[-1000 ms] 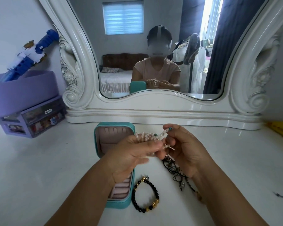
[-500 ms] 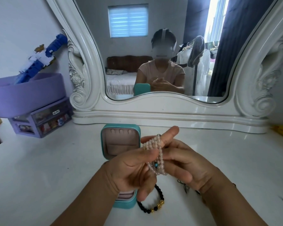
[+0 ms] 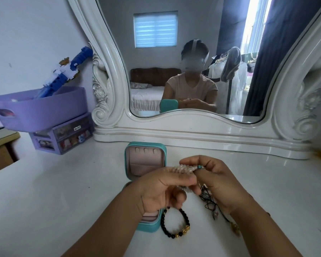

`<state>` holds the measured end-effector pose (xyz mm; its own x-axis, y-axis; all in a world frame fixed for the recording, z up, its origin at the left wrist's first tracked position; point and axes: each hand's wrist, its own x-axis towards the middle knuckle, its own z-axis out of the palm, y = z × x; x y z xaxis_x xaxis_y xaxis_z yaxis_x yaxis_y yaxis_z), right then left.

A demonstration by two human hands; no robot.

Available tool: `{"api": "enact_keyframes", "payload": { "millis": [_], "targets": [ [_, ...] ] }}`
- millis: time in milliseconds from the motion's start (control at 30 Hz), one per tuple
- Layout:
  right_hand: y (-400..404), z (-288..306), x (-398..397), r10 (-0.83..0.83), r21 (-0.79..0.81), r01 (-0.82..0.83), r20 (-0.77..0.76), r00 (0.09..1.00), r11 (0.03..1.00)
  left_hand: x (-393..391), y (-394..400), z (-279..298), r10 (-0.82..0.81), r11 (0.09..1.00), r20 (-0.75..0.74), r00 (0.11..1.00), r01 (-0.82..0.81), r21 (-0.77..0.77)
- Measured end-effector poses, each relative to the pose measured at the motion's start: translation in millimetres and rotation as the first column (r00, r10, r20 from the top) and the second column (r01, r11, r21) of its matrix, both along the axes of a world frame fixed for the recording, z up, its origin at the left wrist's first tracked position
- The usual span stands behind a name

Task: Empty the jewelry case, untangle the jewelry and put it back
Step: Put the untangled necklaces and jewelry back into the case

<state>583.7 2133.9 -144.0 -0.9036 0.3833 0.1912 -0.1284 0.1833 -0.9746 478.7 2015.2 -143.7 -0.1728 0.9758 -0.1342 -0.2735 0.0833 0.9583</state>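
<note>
a person seated at a white dressing table [image 3: 63, 182] works a clump of pale pearl-like beads [image 3: 183, 168] just in front of the open teal jewelry case [image 3: 145, 160], whose pink-lined lid stands upright facing the camera. the left hand [image 3: 163, 190] has its fingers curled round the near part of the beads, thumb laid along the top; the right hand [image 3: 213, 180] pinches the far end beside a small turquoise bead [image 3: 200, 166], fingers bent in. both hands are held above the tabletop, just right of the case and touching each other through the strand.

right of the case's near corner, a black bead bracelet [image 3: 175, 224] with gold charms lies flat as an open loop, apparently already freed. further right of the case, a knot of dark cords [image 3: 209, 201] trails from under the right hand across the table; whether it is tied into the pale strand cannot be told.

the case looks emptied, so the untangling step appears to be in hand. the next move likely calls for easing the loops of the pale strand apart with small, gentle pulls rather than tugs, which could tighten a knot or snap the thread, then turning to the cords before anything goes back into the case.
</note>
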Motion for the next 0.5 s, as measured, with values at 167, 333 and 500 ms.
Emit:
{"api": "enact_keyframes", "payload": {
  "millis": [167, 333, 500],
  "targets": [
    [-9, -4, -5, -0.113, 0.121, 0.107, 0.046, 0.993, 0.987, 9, -13, -5, 0.488, 0.865, -0.4, 0.776, -0.491, 0.101],
    [-22, -11, -7, 0.048, 0.13, -0.065, 0.132, 0.99, 0.989, 4, -37, -25, 0.542, 0.801, -0.612, 0.576, -0.574, 0.169],
    [-36, 3, -15, 0.228, -0.037, -0.227, 0.281, 0.932, 0.973, -16, -57, -25, 0.412, 0.896, -0.596, 0.689, -0.426, 0.127]
  ]
}}
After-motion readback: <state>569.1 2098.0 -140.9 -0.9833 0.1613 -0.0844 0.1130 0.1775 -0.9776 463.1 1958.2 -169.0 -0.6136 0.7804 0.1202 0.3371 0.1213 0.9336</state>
